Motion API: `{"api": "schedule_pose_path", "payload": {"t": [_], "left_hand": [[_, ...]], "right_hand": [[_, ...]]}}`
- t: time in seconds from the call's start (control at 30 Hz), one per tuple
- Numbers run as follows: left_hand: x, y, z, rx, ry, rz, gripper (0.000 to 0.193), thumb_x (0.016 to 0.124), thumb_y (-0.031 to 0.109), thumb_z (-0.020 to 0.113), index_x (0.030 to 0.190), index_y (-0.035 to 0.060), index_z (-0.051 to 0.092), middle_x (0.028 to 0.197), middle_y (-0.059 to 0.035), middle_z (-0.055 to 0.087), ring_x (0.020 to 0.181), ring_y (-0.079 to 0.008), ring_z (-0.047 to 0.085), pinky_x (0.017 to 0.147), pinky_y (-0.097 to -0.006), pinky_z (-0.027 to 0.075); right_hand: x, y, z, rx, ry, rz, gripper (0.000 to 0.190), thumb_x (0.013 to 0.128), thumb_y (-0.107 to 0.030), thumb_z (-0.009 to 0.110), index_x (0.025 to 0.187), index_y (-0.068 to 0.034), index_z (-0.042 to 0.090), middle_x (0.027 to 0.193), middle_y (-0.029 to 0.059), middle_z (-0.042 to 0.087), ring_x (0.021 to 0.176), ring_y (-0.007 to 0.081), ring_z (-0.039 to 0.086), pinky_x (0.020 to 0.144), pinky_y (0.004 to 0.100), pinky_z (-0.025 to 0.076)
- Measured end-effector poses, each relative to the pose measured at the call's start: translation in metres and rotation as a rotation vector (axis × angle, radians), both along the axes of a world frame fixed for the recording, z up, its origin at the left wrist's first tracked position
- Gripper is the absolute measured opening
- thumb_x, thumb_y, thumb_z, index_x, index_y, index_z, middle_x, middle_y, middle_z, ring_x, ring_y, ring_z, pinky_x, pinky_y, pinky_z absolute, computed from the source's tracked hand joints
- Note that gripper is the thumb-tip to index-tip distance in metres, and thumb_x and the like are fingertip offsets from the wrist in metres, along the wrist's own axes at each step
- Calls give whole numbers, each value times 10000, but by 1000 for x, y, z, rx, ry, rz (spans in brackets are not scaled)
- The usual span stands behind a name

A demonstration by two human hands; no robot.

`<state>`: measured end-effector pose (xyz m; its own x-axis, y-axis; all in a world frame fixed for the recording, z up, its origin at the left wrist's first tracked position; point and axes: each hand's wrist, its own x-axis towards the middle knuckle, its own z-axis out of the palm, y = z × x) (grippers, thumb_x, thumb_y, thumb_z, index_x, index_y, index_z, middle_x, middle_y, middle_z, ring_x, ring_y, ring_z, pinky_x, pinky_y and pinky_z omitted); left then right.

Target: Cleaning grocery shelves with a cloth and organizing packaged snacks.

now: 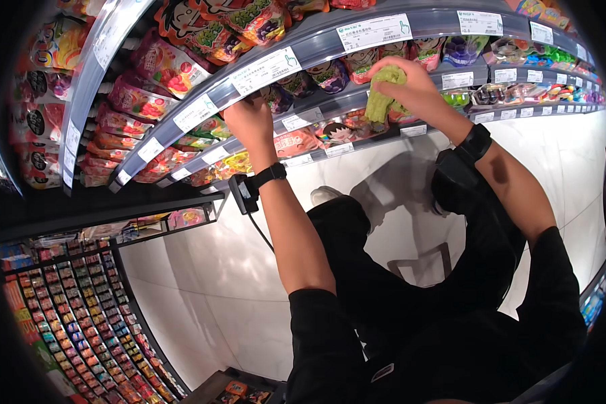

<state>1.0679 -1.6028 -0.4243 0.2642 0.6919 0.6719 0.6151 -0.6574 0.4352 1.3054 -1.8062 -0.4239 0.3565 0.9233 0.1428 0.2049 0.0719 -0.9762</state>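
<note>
My right hand [404, 86] holds a crumpled green cloth [384, 93] in front of the lower shelves, close to red and purple candy pouches [359, 64]. Further left, my left hand [250, 121] reaches under the price-tag rail [266, 70] of a shelf. Its fingertips are hidden there, among the pouches, so what they touch cannot be told. A black strap with a small box [243, 194] and a cable is on the left wrist; another black strap [474, 142] circles the right wrist.
Curved shelf tiers hold pink snack pouches [169, 63] and, at right, colourful packs [550, 53]. A pale marble-look floor [222, 313] lies below, around my bent legs. At lower left stands a rack of small packets [81, 323]; a dark box [237, 386] sits at the bottom edge.
</note>
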Motion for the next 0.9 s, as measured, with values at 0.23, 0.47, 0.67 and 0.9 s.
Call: {"api": "schedule_pose_path", "payload": {"t": [0.23, 0.47, 0.67, 0.9], "left_hand": [[-41, 10, -25, -145, -329, 203, 145, 828, 97, 765, 848, -5, 663, 795, -138, 703, 681, -268, 669, 689, -376, 512], [-40, 9, -31, -310, 60, 120, 203, 827, 212, 750, 839, 10, 737, 785, -155, 721, 741, -317, 706, 704, -400, 533], [-2, -3, -35, -626, 404, -447, 183, 879, 181, 695, 940, 22, 760, 753, -87, 724, 627, -138, 666, 600, -302, 519], [126, -88, -18, -492, 324, -716, 216, 864, 212, 689, 968, 28, 731, 819, -170, 715, 760, -302, 715, 718, -364, 545]], "right_hand": [[-9, 8, 0, 2, -47, 23, 196, 843, -91, 672, 1031, -33, 661, 989, 70, 685, 921, 143, 657, 799, 306, 515], [-20, 6, -12, -159, -202, 61, 199, 819, -100, 699, 1007, -38, 674, 962, 91, 692, 905, 189, 679, 803, 335, 533], [-27, -7, -2, -417, -421, 212, 306, 762, -298, 757, 864, -12, 722, 767, 157, 707, 733, 277, 705, 691, 376, 538], [38, -50, 7, -427, -532, -20, 341, 780, -347, 727, 802, -7, 732, 684, 184, 671, 661, 317, 686, 668, 393, 529]]}}
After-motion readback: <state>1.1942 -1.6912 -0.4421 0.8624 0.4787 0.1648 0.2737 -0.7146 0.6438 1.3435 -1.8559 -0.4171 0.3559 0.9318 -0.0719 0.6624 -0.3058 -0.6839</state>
